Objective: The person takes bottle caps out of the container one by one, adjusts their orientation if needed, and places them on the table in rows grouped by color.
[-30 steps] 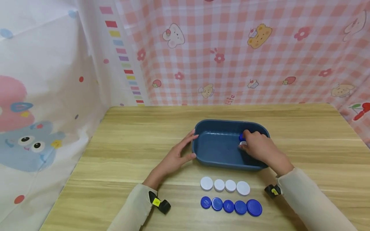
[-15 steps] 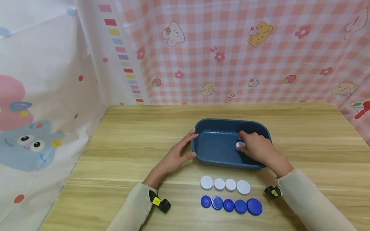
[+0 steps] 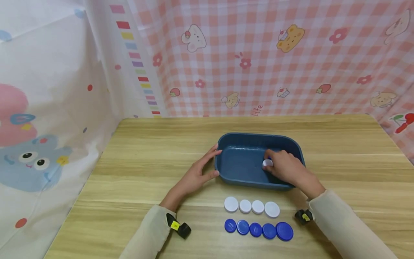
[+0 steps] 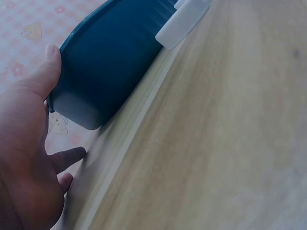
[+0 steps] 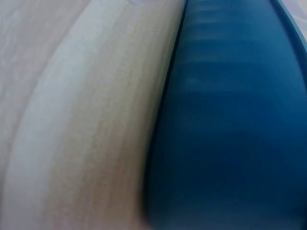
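While the left hand (image 3: 196, 174), uncurled, touches the blue basin (image 3: 239, 165) at one end, apparently steadying it, the right hand (image 3: 285, 166) pinches a white cap (image 3: 267, 163) inside

From here I see a wooden table (image 3: 139, 154) with pale, streaky grain and rounded far corners. About midway between its left and right edges stands a dark blue basin (image 3: 240, 163), long sides running roughly along the far edge. Four white caps (image 3: 257, 207) lie in a row on the basin's near side, and five blue caps (image 3: 256, 229) line up farther still from that far edge.
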`<state>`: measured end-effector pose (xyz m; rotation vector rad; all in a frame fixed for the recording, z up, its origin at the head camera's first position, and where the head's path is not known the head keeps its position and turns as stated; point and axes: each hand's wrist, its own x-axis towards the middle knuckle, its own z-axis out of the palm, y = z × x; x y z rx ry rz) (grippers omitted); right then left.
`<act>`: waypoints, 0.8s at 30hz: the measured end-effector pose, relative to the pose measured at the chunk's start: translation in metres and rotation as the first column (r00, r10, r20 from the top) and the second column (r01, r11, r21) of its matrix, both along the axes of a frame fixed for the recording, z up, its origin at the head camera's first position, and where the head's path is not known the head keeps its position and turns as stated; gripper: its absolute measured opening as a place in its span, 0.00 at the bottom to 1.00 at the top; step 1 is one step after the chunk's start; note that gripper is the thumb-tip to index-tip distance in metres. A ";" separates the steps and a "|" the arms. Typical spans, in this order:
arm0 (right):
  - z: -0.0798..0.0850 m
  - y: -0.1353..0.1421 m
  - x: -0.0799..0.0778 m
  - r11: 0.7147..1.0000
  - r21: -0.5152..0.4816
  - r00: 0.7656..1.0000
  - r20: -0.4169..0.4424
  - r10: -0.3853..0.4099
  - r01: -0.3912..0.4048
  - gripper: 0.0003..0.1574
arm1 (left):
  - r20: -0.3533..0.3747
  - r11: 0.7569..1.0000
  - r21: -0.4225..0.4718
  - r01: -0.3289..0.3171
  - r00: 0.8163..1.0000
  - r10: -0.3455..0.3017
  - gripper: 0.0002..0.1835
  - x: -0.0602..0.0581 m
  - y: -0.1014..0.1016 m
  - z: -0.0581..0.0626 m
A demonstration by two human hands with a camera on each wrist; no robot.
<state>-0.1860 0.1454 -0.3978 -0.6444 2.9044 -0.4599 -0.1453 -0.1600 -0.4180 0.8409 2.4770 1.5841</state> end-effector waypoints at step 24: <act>0.038 0.014 0.038 0.997 -0.048 0.981 -0.186 0.050 -0.060 0.19 | 0.012 0.999 -0.018 -0.033 0.999 0.033 0.32 0.003 0.002 0.004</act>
